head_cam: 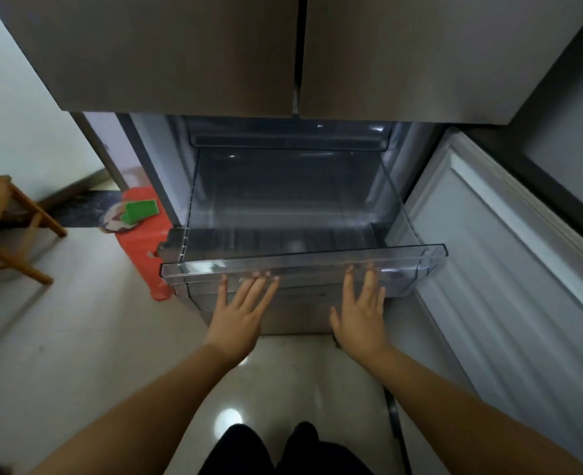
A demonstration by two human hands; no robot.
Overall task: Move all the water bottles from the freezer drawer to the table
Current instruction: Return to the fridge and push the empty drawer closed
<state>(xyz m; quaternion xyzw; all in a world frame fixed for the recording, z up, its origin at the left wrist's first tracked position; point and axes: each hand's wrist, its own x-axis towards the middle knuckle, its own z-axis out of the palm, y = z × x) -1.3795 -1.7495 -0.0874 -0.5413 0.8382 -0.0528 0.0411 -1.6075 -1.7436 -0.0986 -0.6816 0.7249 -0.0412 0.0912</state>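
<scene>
Fingertips (pixel 256 274) blur behind clear freezer drawer (pixel 304 265) front; both hands flat.

The freezer drawer (pixel 304 265) is made of clear, glossy plastic with a ribbed floor. The fridge doors (pixel 180 53) above are finished in brushed, matt metal. The floor (pixel 77 320) is laid in glossy, reflective tile. A stool (pixel 12 228) is built of plain wood.

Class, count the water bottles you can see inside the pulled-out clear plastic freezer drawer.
0. The clear plastic freezer drawer shows only its bare ribbed floor; its front rim may hide a little. Both open hands, left hand and right hand, touch its front.
</scene>
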